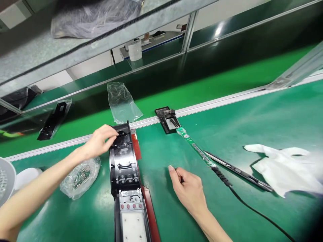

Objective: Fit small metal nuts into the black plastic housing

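Black and long, the case (125, 155) lies on the table (157, 153), right of a bag (73, 191) of metal bits (82, 177). The left hand (101, 142) is at the case's far end, thumb and finger close together. The right hand (188, 186) is half curled between case and green tool (198, 150); I can't tell if either hand holds anything.

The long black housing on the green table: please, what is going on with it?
A person works bare-handed. The left hand is at the far end of the long black housing, its fingers right by a small oval part; whether they hold anything cannot be told. The right hand is curled, off to the right and apart from the housing. A clear bag of small metal parts lies to the left, and a corded green tool to the right.
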A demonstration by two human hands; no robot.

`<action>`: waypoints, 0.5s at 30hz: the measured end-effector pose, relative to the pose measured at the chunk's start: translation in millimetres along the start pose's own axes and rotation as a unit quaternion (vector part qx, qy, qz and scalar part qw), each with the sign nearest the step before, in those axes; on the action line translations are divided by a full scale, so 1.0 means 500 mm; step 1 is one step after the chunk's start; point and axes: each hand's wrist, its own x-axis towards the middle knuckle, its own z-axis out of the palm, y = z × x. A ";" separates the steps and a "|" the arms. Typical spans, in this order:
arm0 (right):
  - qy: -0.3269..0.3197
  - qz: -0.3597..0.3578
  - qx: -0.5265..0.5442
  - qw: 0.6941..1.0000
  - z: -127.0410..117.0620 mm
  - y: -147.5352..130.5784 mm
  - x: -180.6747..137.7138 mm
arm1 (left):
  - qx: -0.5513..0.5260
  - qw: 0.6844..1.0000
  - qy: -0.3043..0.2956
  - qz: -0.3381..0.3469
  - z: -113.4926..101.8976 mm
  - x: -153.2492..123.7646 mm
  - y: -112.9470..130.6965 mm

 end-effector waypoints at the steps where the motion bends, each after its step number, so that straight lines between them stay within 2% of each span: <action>1: 0.001 -0.004 -0.001 1.000 0.000 -0.001 -0.001 | 0.070 0.996 -0.001 0.048 0.003 -0.026 0.017; 4: 0.007 -0.008 -0.004 1.000 -0.001 -0.002 -0.007 | 0.280 0.939 0.031 0.197 0.028 -0.079 0.064; 5: 0.010 -0.009 -0.005 1.000 -0.001 -0.002 -0.009 | 0.308 0.924 0.027 0.224 0.040 -0.093 0.078; 6: 0.014 -0.010 -0.006 1.000 -0.001 -0.002 -0.011 | 0.308 0.923 0.008 0.230 0.052 -0.106 0.092; 8: 0.023 -0.012 -0.009 1.000 0.000 -0.001 -0.013 | 0.302 0.930 -0.058 0.200 0.075 -0.135 0.113; 11: 0.025 -0.012 -0.013 1.000 0.002 0.002 -0.013 | 0.324 0.924 -0.147 0.143 0.098 -0.170 0.123; 13: 0.024 -0.011 -0.015 1.000 0.003 0.002 -0.011 | 0.323 0.921 -0.178 0.122 0.100 -0.181 0.120; 15: 0.023 -0.011 -0.015 1.000 0.003 0.002 -0.010 | 0.317 0.925 -0.174 0.114 0.095 -0.179 0.115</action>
